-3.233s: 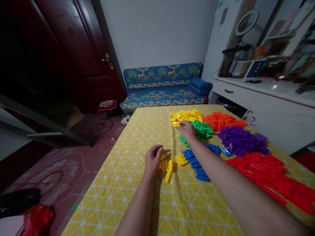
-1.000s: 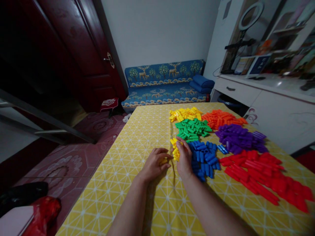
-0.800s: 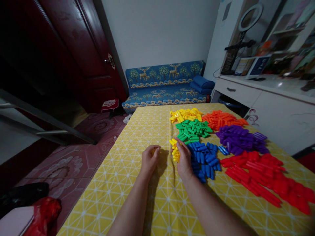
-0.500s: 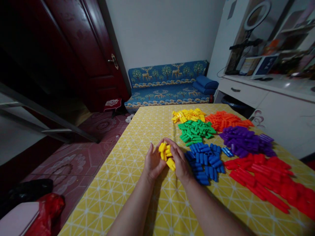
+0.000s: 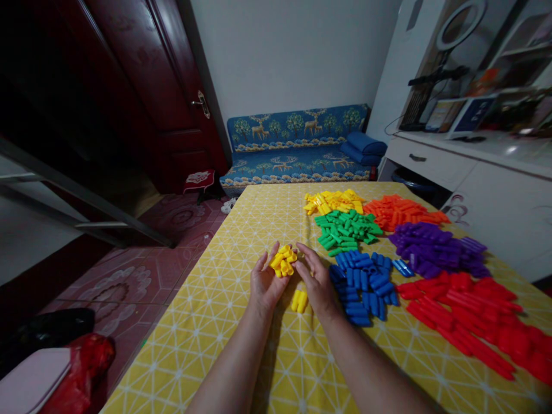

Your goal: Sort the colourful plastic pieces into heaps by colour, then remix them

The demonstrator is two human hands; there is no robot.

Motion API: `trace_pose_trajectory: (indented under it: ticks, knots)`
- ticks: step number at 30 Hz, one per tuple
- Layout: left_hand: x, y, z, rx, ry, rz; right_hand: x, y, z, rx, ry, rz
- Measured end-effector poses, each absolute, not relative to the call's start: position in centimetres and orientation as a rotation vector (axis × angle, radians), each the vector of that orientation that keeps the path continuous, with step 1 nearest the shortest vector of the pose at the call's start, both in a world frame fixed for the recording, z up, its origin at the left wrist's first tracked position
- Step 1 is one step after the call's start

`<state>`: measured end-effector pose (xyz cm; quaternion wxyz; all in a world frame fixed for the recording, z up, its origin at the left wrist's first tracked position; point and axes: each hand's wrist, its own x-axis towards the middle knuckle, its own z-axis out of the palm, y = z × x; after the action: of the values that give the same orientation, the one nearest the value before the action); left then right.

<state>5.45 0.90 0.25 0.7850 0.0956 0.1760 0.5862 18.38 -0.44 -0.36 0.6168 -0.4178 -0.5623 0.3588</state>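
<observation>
My left hand [image 5: 266, 282], palm up with its fingers curled, holds a cluster of short yellow plastic tubes [image 5: 283, 260]. Close by on the right is my right hand [image 5: 318, 282], its thumb and fingers apart and slightly bent. Its fingertips come up to the edge of the cluster; whether they touch it I cannot tell. Below the hands, a pair of yellow tubes [image 5: 299, 301] lies side by side on the patterned yellow tablecloth [image 5: 224, 310].
Blue tubes [image 5: 362, 282] lie just right of my right hand. Beyond are piles of green [image 5: 347, 230], yellow [image 5: 334, 201], orange [image 5: 401, 211], purple [image 5: 435, 247] and red pieces [image 5: 470, 316]. A blue patterned sofa [image 5: 293, 155] stands behind the table, a white cabinet [image 5: 495, 195] to the right.
The yellow cluster now sits gathered in my left palm, and my right hand has opened away from it. The yellow pair near my right fingers now lies on the tablecloth.
</observation>
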Motion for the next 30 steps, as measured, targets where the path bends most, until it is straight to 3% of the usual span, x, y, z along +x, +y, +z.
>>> trace_pose_trajectory:
  ticks: [9, 30]
  knots:
    - [6.3, 0.4, -0.1, 0.601, 0.556, 1.236, 18.4, 0.2, -1.3, -1.170, -1.302, 0.619]
    - [6.6, 0.7, -0.2, 0.570, 0.623, 1.255, 18.4, 0.5, -1.4, -1.022, -0.952, 0.805]
